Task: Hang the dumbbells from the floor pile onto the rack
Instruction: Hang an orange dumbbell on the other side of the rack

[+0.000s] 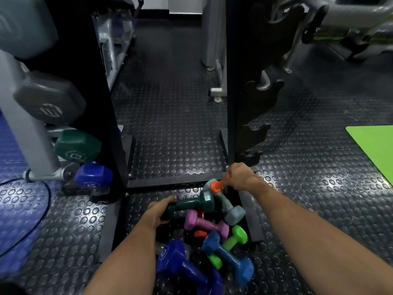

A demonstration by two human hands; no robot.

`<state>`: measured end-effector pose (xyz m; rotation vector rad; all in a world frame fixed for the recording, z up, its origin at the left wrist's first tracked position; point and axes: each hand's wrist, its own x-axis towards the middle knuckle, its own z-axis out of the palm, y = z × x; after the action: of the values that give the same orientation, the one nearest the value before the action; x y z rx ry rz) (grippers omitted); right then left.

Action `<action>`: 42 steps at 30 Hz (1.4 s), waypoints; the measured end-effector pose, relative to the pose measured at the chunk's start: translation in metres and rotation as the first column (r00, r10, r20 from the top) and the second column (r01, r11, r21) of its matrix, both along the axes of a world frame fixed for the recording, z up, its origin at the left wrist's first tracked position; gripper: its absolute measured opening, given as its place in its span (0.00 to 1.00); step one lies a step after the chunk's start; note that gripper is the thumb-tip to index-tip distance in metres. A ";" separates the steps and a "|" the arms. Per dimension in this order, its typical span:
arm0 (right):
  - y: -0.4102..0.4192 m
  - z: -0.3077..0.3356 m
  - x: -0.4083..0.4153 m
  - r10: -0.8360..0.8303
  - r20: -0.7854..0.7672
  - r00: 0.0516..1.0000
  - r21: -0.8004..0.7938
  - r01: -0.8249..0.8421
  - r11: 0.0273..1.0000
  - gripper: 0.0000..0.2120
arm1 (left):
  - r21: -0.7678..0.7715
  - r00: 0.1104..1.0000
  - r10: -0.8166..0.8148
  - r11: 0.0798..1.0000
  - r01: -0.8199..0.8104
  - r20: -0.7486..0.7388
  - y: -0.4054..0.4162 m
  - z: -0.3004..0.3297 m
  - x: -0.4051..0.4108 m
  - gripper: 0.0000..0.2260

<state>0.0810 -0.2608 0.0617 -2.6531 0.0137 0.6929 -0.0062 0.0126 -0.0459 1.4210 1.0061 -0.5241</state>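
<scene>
The right hand (241,176) is curled round the handle of an orange dumbbell (217,185), held above the far end of the pile; its long axis runs left-right, one head pointing left. The left hand (158,211) grips the near-left head of a green dumbbell (191,202), whose axis runs left-right, rising slightly to the right. Nearer lie a grey dumbbell (230,211), pink dumbbell (205,223), lime dumbbell (231,241) and blue dumbbells (227,257), crossed on the studded floor (174,116). The black rack (244,116) stands just beyond, its notched arms pointing right.
</scene>
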 end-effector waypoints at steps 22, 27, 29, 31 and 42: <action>0.008 0.026 -0.010 -0.100 0.011 0.995 0.376 0.089 0.922 0.05 | 0.289 0.917 -0.195 0.953 0.093 0.348 -0.053 0.059 0.029 0.18; 0.013 0.058 -0.020 -0.107 0.077 0.991 0.467 0.059 0.882 0.06 | 0.014 0.814 -0.183 0.977 0.211 0.551 -0.058 0.114 0.032 0.14; 0.013 0.076 -0.022 -0.109 0.075 0.991 0.511 0.056 0.858 0.07 | 0.024 0.799 -0.184 0.978 0.208 0.572 -0.056 0.130 0.034 0.14; 0.012 0.099 -0.025 -0.091 0.071 0.993 0.547 0.037 0.836 0.11 | 0.041 0.802 -0.134 0.990 0.136 0.582 -0.055 0.149 0.036 0.12; -0.013 0.273 -0.046 -0.054 0.261 0.964 0.745 -0.166 0.646 0.16 | -0.019 0.535 0.012 1.000 0.006 0.845 -0.072 0.331 0.043 0.06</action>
<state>0.0351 -0.2737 0.3347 -1.8797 -0.3638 0.2498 0.0371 -0.0591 0.2849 1.4026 0.1850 0.2072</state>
